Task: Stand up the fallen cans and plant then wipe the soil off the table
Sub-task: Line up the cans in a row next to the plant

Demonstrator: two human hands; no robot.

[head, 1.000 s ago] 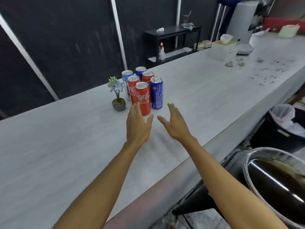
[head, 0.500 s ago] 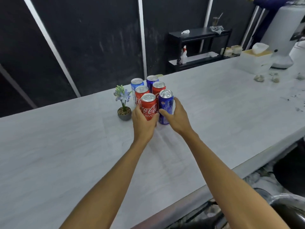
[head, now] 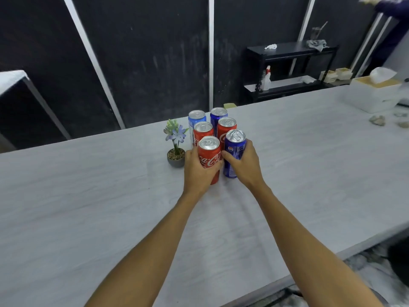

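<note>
Six upright cans are grouped in two rows just above the centre of the frame on a pale tabletop. The nearest red can is gripped by the left hand, and the blue can touching it on the right is gripped by the right hand. A small potted plant is seen upright just left of the cans. Grey clumps are scattered on the tabletop at the right edge, near a white tissue box.
</note>
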